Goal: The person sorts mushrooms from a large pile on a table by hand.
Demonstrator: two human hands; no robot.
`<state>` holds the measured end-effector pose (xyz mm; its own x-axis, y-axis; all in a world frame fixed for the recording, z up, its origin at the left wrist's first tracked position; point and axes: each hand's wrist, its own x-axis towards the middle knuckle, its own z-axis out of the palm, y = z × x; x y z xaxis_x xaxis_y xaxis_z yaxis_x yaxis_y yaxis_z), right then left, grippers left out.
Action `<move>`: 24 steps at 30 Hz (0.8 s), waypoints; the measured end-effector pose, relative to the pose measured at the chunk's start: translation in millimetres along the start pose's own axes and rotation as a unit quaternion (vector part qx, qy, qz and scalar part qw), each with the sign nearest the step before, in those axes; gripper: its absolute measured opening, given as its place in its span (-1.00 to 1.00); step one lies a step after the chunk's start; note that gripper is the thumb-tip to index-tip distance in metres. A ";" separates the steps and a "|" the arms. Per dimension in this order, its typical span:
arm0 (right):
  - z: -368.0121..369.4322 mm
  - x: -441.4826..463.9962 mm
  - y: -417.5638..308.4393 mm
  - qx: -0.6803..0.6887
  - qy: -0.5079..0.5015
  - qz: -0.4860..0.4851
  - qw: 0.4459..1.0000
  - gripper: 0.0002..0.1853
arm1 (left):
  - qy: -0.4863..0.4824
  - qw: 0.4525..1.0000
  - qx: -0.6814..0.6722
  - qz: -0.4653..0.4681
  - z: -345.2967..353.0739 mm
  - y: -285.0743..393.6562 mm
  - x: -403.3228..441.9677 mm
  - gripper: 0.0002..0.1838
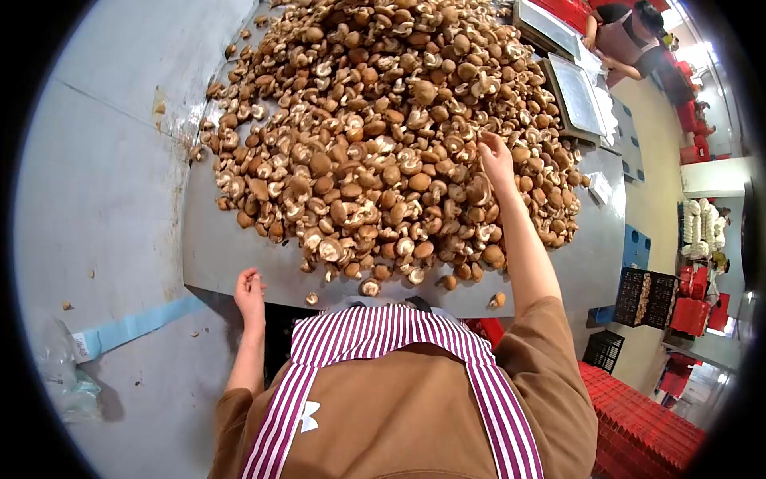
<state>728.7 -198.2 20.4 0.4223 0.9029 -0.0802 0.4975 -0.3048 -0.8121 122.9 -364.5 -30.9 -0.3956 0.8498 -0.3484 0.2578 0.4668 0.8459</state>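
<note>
A large heap of brown shiitake mushrooms (359, 152) covers most of the grey metal table (239, 254). My right hand (497, 160) reaches over the right part of the heap. Its fingers are slightly bent and apart, close to the mushroom caps, with no mushroom visible in them. Low at the table's front left edge is my left hand (250, 294), away from the heap. Its fingers curl loosely, and I see nothing held in them. A few loose mushrooms lie along the front edge, among them a small one (311, 298) and another (498, 299) farther right.
Pale trays (578, 96) stand at the table's right edge, with a small white object (600, 188) nearby. A co-worker (626, 40) is at the back right. Black crates (645, 298) and stacked red crates (630, 423) are on the right. A plastic bag (68, 375) lies at left.
</note>
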 end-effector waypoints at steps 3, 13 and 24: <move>-0.9 52.9 15.4 -0.066 -0.004 0.019 0.998 -0.43 | -0.038 0.999 -0.009 0.023 36.3 29.9 -24.4 -0.82; 66.6 12.4 -21.2 -0.206 -0.227 -0.156 0.939 -0.25 | -0.144 0.950 0.010 0.277 209.2 153.8 -25.7 -0.83; -24.8 -9.8 -1.1 -0.094 -0.238 -0.238 0.937 -0.58 | -0.122 0.913 0.202 0.333 372.8 263.1 113.7 -0.43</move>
<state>742.8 -214.3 36.5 -0.2456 0.9692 -0.0192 0.6869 0.1600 -0.7089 474.4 -53.8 1.5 0.1624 0.9844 0.0677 0.6936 -0.1627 0.7017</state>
